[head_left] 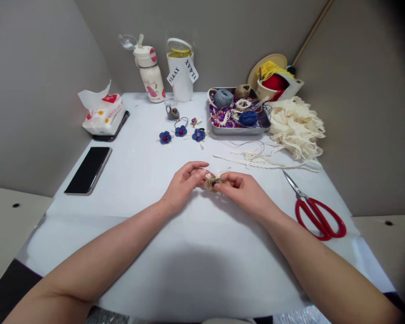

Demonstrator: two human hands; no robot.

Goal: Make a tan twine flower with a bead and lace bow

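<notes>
Over the middle of the white table, my left hand (189, 182) and my right hand (241, 191) meet around a small tan cord flower (210, 182). My left fingers close on its left side, while the right thumb and fingers pinch its right side. Bits of white lace poke out behind it, and part of the flower is hidden by my fingers. Beyond the hands lie three blue cord flowers with beaded centres: a left one (165, 137), a middle one (181, 131) and a right one (198, 135).
Red-handled scissors (319, 218) lie at right, near lace strips (266, 160) and a lace heap (295, 126). A metal tray (239, 130) holds yarn and beads. At left are a phone (88, 171) and tissues (104, 114); a bottle (151, 78) and white cup (180, 85) stand behind.
</notes>
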